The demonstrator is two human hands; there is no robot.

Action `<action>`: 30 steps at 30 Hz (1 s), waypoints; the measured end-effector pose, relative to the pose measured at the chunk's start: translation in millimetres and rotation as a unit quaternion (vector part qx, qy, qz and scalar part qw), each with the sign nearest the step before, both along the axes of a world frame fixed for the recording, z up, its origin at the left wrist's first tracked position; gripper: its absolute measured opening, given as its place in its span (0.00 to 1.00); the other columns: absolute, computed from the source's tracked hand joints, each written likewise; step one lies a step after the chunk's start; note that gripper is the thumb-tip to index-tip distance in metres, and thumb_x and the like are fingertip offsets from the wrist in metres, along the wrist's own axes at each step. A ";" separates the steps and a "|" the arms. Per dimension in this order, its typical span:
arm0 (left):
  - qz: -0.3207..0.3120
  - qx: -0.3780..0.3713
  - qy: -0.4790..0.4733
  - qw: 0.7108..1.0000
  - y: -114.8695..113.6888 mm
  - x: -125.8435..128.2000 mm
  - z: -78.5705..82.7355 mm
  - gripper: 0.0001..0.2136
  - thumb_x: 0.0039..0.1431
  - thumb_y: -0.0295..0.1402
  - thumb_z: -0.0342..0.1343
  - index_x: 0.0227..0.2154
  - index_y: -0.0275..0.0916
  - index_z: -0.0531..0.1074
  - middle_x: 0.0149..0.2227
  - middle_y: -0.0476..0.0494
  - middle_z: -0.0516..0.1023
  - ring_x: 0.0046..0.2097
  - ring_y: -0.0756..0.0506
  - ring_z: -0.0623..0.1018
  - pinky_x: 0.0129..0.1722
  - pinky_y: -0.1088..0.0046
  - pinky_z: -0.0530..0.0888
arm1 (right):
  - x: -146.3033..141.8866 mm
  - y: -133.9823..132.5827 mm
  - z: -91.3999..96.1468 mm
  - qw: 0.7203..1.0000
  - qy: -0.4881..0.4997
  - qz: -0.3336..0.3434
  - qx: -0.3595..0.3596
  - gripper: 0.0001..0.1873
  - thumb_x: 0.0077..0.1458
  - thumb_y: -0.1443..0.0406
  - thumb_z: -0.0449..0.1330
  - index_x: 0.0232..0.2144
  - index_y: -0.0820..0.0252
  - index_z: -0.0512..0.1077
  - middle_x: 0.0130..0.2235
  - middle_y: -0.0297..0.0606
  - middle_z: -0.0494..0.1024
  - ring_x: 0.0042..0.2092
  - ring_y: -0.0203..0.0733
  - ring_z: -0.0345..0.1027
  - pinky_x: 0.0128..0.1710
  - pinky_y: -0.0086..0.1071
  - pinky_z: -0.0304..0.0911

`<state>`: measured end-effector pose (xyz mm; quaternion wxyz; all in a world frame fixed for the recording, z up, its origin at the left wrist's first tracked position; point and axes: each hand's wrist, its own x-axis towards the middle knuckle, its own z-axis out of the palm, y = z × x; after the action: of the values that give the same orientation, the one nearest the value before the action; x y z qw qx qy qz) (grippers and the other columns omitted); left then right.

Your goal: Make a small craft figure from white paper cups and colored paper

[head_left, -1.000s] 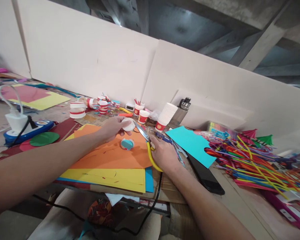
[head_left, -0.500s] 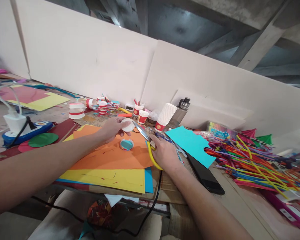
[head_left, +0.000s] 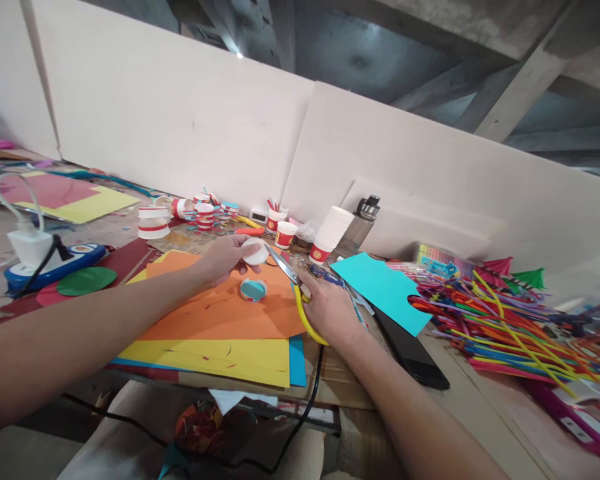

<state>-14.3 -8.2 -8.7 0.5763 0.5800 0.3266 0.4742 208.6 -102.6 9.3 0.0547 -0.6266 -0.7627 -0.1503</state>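
Observation:
My left hand point(head_left: 229, 257) is closed round a small white paper cup point(head_left: 256, 251), held just above an orange paper sheet point(head_left: 220, 303). My right hand point(head_left: 331, 309) grips yellow-handled scissors point(head_left: 293, 283) whose blades point up-left, with the tips right beside the cup. A cut cup piece with a blue inside point(head_left: 253, 289) lies on the orange sheet below the cup. Yellow and blue sheets point(head_left: 215, 357) lie under the orange one.
A stack of white cups point(head_left: 332, 233), a bottle point(head_left: 361, 224) and cut cup pieces point(head_left: 195, 210) stand at the back. A cyan sheet point(head_left: 385, 288), a black phone point(head_left: 411, 352) and a pile of coloured sticks point(head_left: 510, 320) lie right. A power strip with a charger point(head_left: 45, 257) sits left.
The view has shifted very slightly. Both hands stay almost still, the cup and the scissors held as before.

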 end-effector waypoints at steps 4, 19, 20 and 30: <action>-0.002 0.000 0.000 1.000 0.7 -0.2 0.1 0.18 0.52 0.46 0.65 0.33 0.33 0.75 0.30 0.42 0.78 0.25 0.51 0.77 0.18 0.79 0.60 | 0.8 0.0 -0.5 1.000 -0.004 0.014 0.007 0.22 0.60 0.67 0.49 0.55 0.54 0.71 0.43 0.44 0.83 0.41 0.50 0.78 0.35 0.35 0.64; -0.008 -0.063 -0.018 0.998 2.2 -1.7 4.7 0.12 0.53 0.38 0.64 0.31 0.31 0.76 0.29 0.41 0.78 0.23 0.52 0.76 0.16 0.82 0.58 | -0.1 -0.8 0.7 0.998 0.060 0.026 -0.009 0.18 0.59 0.67 0.51 0.48 0.55 0.76 0.39 0.44 0.84 0.38 0.48 0.78 0.32 0.31 0.58; -0.013 -0.077 -0.027 0.997 2.9 -2.4 5.4 0.11 0.53 0.37 0.64 0.32 0.31 0.76 0.30 0.41 0.78 0.23 0.52 0.75 0.15 0.82 0.58 | 0.1 -0.6 0.3 0.995 0.089 0.035 -0.017 0.18 0.59 0.67 0.52 0.47 0.55 0.76 0.38 0.44 0.84 0.38 0.47 0.78 0.31 0.31 0.57; 0.026 -0.083 -0.091 0.992 4.9 -4.4 8.6 0.08 0.50 0.31 0.62 0.31 0.31 0.74 0.26 0.44 0.76 0.21 0.53 0.74 0.15 0.82 0.59 | 8.1 4.5 -6.2 0.956 0.260 0.136 -0.010 0.15 0.58 0.65 0.55 0.45 0.57 0.77 0.33 0.40 0.82 0.31 0.41 0.71 0.30 0.29 0.58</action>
<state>-18.7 -3.3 -0.1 0.6374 0.4761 0.3256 0.5109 216.7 -98.2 3.1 0.2651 -0.5351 -0.8014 0.0345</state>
